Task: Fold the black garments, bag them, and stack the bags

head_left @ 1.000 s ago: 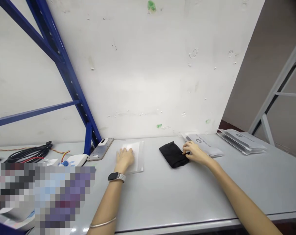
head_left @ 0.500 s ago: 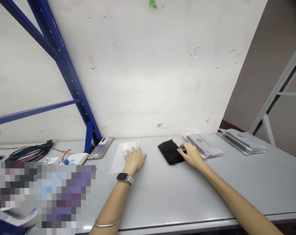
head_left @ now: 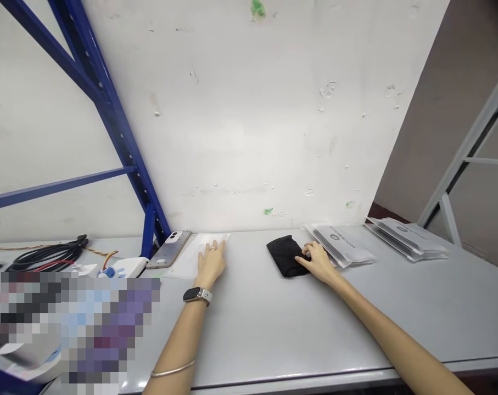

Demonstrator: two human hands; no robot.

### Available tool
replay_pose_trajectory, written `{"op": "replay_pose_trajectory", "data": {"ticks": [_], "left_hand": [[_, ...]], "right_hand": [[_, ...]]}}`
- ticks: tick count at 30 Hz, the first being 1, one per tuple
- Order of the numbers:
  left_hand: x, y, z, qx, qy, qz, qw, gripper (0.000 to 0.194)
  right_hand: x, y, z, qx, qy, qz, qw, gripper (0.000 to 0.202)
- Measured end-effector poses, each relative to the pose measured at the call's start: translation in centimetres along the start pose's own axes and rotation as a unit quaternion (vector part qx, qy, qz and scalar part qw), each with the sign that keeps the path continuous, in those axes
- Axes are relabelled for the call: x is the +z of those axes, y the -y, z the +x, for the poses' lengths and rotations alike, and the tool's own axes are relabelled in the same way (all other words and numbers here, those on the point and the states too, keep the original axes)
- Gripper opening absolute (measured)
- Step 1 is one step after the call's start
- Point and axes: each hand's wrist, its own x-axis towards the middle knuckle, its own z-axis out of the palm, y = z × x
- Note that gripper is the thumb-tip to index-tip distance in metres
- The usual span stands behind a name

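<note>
My left hand (head_left: 211, 266) lies flat with its fingers spread on a thin, translucent white plastic bag (head_left: 186, 262), near the back left of the grey table. A smartwatch is on that wrist. The bag's edge lies close beside a phone (head_left: 170, 249). Toward the middle, a folded black cloth item (head_left: 285, 257) rests flat on the table. My right hand (head_left: 319, 263) is at its right edge, thumb on top and fingers curled, with a bit of black fabric between thumb and forefinger. What the black item is exactly cannot be made out.
Printed white plastic packets (head_left: 343, 245) lie behind my right hand, and another stack (head_left: 409, 237) sits farther right. A blue metal frame (head_left: 121, 131) rises at the left, by coiled black cables (head_left: 51, 255). A white wall panel (head_left: 249, 137) stands behind the table (head_left: 281, 334).
My left hand has slid left with the plastic bag beneath it, bringing the bag up to the phone. My right hand and the black cloth item have barely moved.
</note>
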Motion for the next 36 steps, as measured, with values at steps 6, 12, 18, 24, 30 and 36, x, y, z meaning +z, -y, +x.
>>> {"op": "replay_pose_trajectory", "data": {"ticks": [6, 12, 18, 24, 30, 36], "left_hand": [[0.0, -0.7, -0.2, 0.014, -0.024, -0.012, 1.0, 0.059], [-0.1, -0.9, -0.3, 0.02, -0.017, -0.017, 1.0, 0.056], [0.1, -0.9, -0.2, 0.028, -0.031, -0.056, 0.998, 0.051], [0.8, -2.0, 0.1, 0.117, -0.075, -0.144, 0.98, 0.049], [0.8, -6.5, -2.1, 0.265, -0.015, -0.267, 0.926, 0.056], [0.0, -8.3, -4.5, 0.331, -0.004, -0.262, 0.906, 0.056]], "right_hand": [[-0.8, 0.7, 0.2, 0.009, -0.052, 0.052, 0.997, 0.017], [-2.7, 3.2, -0.2, 0.05, -0.051, 0.239, 0.968, 0.026], [-3.6, 5.7, -1.0, -0.015, 0.097, 0.449, 0.888, 0.039], [-2.2, 4.2, -0.6, 0.005, 0.039, 0.317, 0.948, 0.037], [-1.5, 3.4, -0.3, 0.032, 0.068, 0.211, 0.975, 0.043], [-2.2, 5.5, -1.3, 0.034, 0.14, 0.294, 0.945, 0.046]]}}
